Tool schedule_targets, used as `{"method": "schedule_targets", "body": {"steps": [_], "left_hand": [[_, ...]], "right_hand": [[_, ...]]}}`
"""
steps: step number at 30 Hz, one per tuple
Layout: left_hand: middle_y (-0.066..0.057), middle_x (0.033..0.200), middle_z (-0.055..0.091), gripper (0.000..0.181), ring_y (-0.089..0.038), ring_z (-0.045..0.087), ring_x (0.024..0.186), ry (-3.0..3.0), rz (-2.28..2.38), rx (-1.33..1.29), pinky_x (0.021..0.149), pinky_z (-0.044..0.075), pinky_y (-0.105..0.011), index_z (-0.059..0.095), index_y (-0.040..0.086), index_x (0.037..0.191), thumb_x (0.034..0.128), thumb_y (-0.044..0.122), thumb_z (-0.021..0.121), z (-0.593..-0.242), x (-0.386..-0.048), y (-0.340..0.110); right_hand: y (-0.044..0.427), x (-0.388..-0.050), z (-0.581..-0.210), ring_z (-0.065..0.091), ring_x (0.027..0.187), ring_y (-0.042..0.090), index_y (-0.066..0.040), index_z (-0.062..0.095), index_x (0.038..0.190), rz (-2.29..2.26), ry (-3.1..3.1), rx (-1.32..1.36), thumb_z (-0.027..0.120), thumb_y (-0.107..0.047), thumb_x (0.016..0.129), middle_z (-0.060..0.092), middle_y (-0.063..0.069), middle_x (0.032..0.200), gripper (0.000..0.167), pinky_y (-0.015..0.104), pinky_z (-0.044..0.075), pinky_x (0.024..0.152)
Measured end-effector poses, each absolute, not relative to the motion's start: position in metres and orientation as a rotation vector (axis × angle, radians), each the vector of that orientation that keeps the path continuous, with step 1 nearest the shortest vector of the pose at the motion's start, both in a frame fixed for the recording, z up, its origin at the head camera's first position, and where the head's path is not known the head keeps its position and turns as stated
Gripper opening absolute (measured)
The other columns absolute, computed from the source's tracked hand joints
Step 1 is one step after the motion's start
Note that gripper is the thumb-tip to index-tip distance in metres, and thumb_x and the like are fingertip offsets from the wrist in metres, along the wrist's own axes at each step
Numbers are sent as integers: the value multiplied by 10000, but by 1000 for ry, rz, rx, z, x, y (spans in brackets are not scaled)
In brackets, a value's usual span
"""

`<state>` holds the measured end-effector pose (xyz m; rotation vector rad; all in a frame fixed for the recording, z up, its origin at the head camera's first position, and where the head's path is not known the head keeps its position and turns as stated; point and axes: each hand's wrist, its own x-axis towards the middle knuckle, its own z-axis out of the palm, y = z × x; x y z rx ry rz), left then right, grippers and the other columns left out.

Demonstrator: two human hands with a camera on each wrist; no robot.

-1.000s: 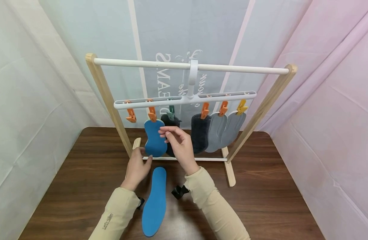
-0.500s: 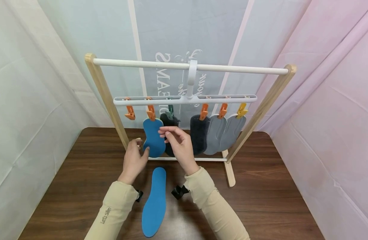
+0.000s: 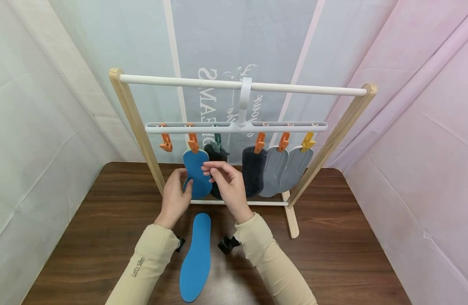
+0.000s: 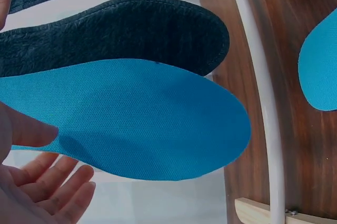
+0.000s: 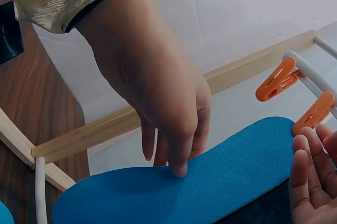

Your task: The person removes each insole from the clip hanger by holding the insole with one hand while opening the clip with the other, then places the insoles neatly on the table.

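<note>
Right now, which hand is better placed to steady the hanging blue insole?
Probably the left hand: its thumb appears to touch the hanging blue insole near mid-length. The right hand seems to hold nothing, but its fingers are higher, nearer the orange clip gripping that insole.

Hanging upright below an orange clip [image 3: 193, 143], a bright blue insole [image 3: 198, 169] with a fine mesh face, narrow in the middle and rounded at the bottom. Held at the waist on its left edge by the left hand [image 3: 174, 199], with thumb across the face and fingers behind. Close at the opposite edge, the right hand [image 3: 231, 186], contact unclear. Lying flat on the wooden table [image 3: 314, 262], a second blue insole [image 3: 197, 258], narrow end towards the rack [image 3: 329, 144].
</note>
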<state>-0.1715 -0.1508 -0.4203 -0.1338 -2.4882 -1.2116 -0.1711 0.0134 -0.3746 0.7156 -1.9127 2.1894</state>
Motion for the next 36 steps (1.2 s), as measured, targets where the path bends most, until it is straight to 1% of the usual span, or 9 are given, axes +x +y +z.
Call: {"method": "schedule_targets", "body": {"steps": [2,4,7,9,11,15,23,30,36], "left_hand": [[-257,1145,575,306,-389,561,1006,-2463,-1219,-136,863,456,-494,519,-61,1213,940,60,587,-420,-172,-150],[-254,1123,583,285,-389,569,1002,-2442,-1224,-141,867,462,-498,527,-63,1194,940,54,585,-420,-173,-148],[-245,1075,594,247,-385,570,1011,-2413,-1231,-149,881,461,-504,540,-67,1163,946,47,570,-421,-174,-145],[-240,1045,599,216,-385,566,986,-2392,-1226,-152,867,457,-505,546,-69,1143,954,37,550,-421,-174,-143],[-238,1016,600,191,-384,554,956,-2377,-1216,-158,835,450,-502,553,-69,1125,960,24,531,-422,-173,-143],[-243,984,600,156,-381,535,931,-2348,-1188,-177,804,438,-496,562,-78,1090,956,-17,512,-424,-172,-141],[-241,942,584,125,-353,539,868,-2321,-1189,-204,737,453,-470,553,-86,1058,955,-42,498,-426,-170,-139],[-236,950,578,130,-343,570,834,-2325,-1184,-221,718,473,-456,533,-79,1076,961,-42,482,-430,-168,-137],[-236,947,570,138,-347,567,828,-2332,-1193,-224,723,469,-454,525,-77,1086,964,-47,468,-429,-165,-135]], "right_hand": [[13,-171,-375,647,953,79,82,612,1151,2192,-1907,722,492,-86,999,630,268,1141,257,299,540,782],[13,-172,-375,647,955,80,80,611,1153,2193,-1904,727,492,-97,1001,630,267,1141,262,368,544,797],[12,-172,-375,645,958,86,82,608,1157,2198,-1893,731,488,-100,1002,628,276,1135,267,372,542,798],[12,-172,-375,643,957,85,85,606,1157,2200,-1882,735,488,-101,1001,626,284,1131,270,359,541,798],[11,-172,-374,643,955,86,93,602,1158,2200,-1867,739,487,-92,1001,622,297,1126,269,276,533,779],[11,-171,-372,644,975,114,95,594,1169,2181,-1853,742,486,-91,1002,620,292,1133,273,285,533,787],[7,-170,-369,572,1159,304,72,558,1258,2130,-1825,768,493,-85,995,579,257,1251,313,417,493,949],[1,-163,-362,504,1252,284,50,514,1322,1932,-1848,848,491,-26,988,521,210,1343,343,361,430,1043],[-2,-149,-339,457,1275,359,133,467,1319,1820,-1872,870,482,97,947,473,284,1358,374,423,368,1100]]}}
